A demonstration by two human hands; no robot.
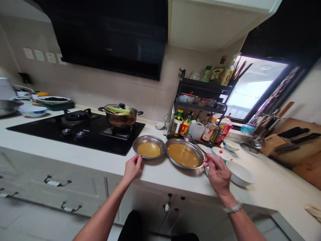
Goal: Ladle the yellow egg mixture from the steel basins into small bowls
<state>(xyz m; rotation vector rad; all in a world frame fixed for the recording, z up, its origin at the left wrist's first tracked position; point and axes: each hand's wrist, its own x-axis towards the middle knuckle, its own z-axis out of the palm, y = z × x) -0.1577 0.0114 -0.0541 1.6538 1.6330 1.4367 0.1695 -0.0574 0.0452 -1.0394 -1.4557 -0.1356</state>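
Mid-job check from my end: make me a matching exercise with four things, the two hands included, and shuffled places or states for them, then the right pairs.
Things:
1. Left hand
2. Lidded pot
3. Right hand
4. Black rack

Places or states:
A. Gripping the handle of a ladle
B. Loaded with bottles, near the window
C. With its fingers at the near rim of the smaller metal bowl
D. On the stove

Right pairs: 1-C, 2-D, 3-A, 4-B
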